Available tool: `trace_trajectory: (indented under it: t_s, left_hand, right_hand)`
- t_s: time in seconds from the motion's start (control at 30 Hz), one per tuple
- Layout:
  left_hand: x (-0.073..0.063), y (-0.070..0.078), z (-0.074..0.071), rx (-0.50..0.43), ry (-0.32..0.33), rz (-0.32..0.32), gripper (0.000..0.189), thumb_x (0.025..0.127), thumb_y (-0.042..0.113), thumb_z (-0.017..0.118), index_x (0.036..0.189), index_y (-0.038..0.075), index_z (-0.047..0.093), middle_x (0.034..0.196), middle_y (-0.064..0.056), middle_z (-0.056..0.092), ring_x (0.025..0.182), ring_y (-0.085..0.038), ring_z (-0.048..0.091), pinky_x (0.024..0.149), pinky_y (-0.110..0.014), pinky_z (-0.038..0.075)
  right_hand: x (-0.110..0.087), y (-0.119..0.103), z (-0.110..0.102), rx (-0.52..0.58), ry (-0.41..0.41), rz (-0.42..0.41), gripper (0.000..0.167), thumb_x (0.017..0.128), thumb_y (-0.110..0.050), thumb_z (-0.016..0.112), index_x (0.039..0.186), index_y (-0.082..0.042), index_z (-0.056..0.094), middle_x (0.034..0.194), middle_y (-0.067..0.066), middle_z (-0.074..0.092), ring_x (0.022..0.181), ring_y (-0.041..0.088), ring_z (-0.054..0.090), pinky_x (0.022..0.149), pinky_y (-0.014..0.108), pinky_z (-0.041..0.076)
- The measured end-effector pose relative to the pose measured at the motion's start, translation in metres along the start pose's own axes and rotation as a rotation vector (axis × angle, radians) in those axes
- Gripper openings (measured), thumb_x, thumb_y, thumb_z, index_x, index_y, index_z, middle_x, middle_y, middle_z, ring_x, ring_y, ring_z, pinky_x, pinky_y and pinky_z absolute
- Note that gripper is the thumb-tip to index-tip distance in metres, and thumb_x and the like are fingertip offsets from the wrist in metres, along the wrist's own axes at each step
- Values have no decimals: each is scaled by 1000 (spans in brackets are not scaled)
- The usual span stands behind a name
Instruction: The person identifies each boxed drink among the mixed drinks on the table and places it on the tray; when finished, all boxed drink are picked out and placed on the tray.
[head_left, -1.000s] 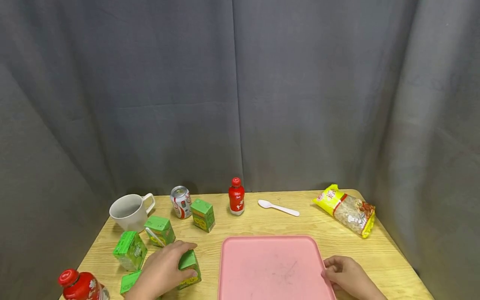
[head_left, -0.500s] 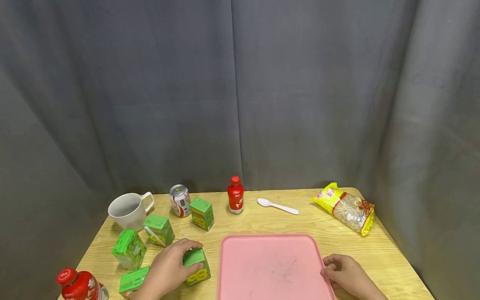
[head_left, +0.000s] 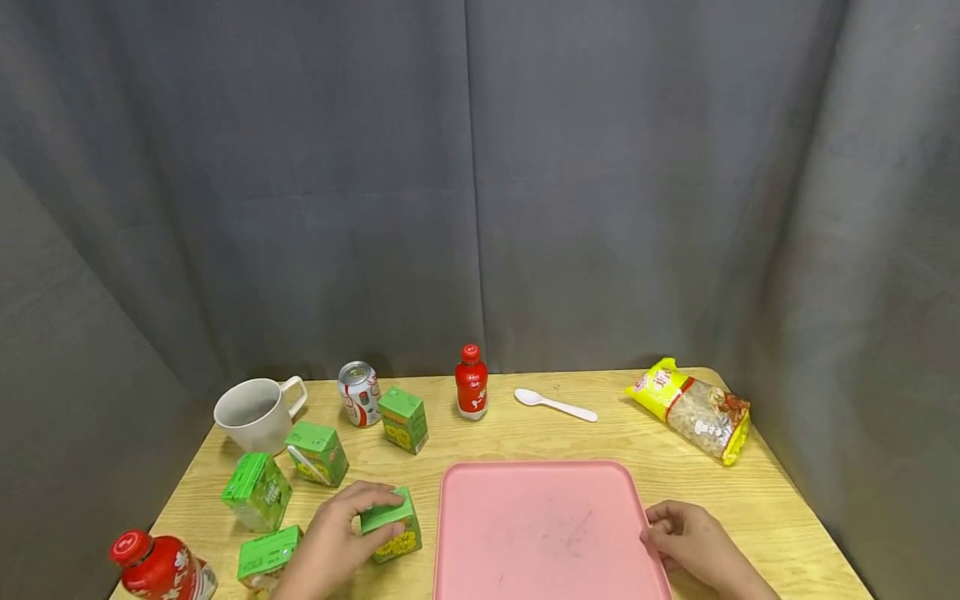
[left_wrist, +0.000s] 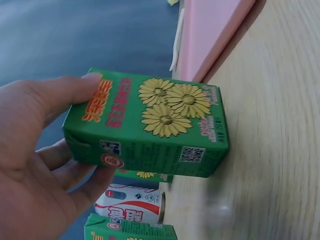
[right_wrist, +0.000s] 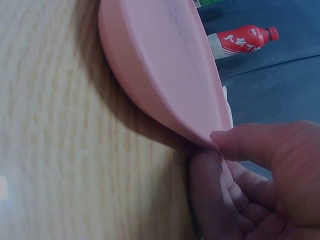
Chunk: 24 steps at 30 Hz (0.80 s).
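A green drink carton with yellow flowers (left_wrist: 165, 115) is held in my left hand (head_left: 337, 533), thumb on its front face and fingers behind. It stands upright left of the pink tray (head_left: 540, 533); whether its base touches the table I cannot tell. At the tray's right rim, my right hand (head_left: 693, 542) pinches the edge between thumb and a finger, as the right wrist view shows. Just left of my left hand is another green carton (head_left: 267, 554), partly hidden by it. The tray's near edge is cut off in the head view.
Further green cartons (head_left: 257, 492), a grey mug (head_left: 258, 417), a drink can (head_left: 360, 396) and a red bottle (head_left: 161, 567) stand on the left. Behind the tray are a second red bottle (head_left: 472, 387) and a white spoon (head_left: 555, 406). A yellow food packet (head_left: 693, 412) lies far right.
My left hand has shifted right with the carton, bringing it closer to the tray and uncovering more of the carton to its left. The right hand stays at the tray's rim.
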<state>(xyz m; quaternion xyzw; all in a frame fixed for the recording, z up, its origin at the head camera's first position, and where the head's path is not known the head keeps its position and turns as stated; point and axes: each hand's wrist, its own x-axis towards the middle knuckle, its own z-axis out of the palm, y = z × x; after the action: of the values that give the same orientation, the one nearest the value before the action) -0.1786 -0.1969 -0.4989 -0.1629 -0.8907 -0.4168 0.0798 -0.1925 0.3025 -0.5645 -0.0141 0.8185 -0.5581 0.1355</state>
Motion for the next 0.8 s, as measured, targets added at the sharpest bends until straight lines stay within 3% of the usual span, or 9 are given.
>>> trace_trajectory:
  t_s: [0.23, 0.4, 0.53, 0.63, 0.8]
  left_hand:
    - [9, 7, 6, 54, 75, 9, 26, 83, 19, 87, 105, 30, 80, 111, 14, 65, 102, -10, 65, 84, -36, 54]
    - [27, 17, 5, 87, 76, 115, 26, 82, 18, 88, 105, 26, 81, 111, 12, 66, 101, -8, 64, 83, -35, 55]
    - [45, 23, 8, 65, 26, 232, 24, 85, 23, 86, 108, 25, 80, 114, 10, 66, 101, -10, 64, 76, -31, 54]
    - [57, 24, 15, 31, -45, 296, 23, 87, 27, 83, 110, 24, 80, 117, 9, 65, 102, -13, 63, 74, -30, 54]
    - [72, 22, 28, -1, -166, 333, 21, 90, 30, 80, 111, 26, 80, 120, 11, 64, 105, -13, 63, 76, -29, 54]
  right_hand:
    - [-2, -1, 0, -4, 3, -6, 30, 94, -6, 69, 114, 14, 60, 85, 9, 64, 77, 24, 67, 62, 37, 60]
    - [-4, -4, 1, -81, 53, -9, 29, 93, -7, 69, 114, 12, 62, 83, 7, 64, 76, 22, 66, 61, 34, 59]
    - [-5, -7, 2, -178, 121, -30, 29, 91, -9, 71, 113, 7, 66, 83, 4, 65, 76, 19, 65, 59, 31, 57]
    - [-6, -8, 4, -187, 133, -41, 29, 89, -9, 73, 113, 7, 67, 84, 5, 67, 76, 20, 66, 58, 31, 57]
    - [-5, -8, 7, -155, 113, -52, 29, 89, -7, 73, 113, 8, 66, 85, 6, 66, 76, 20, 66, 58, 31, 58]
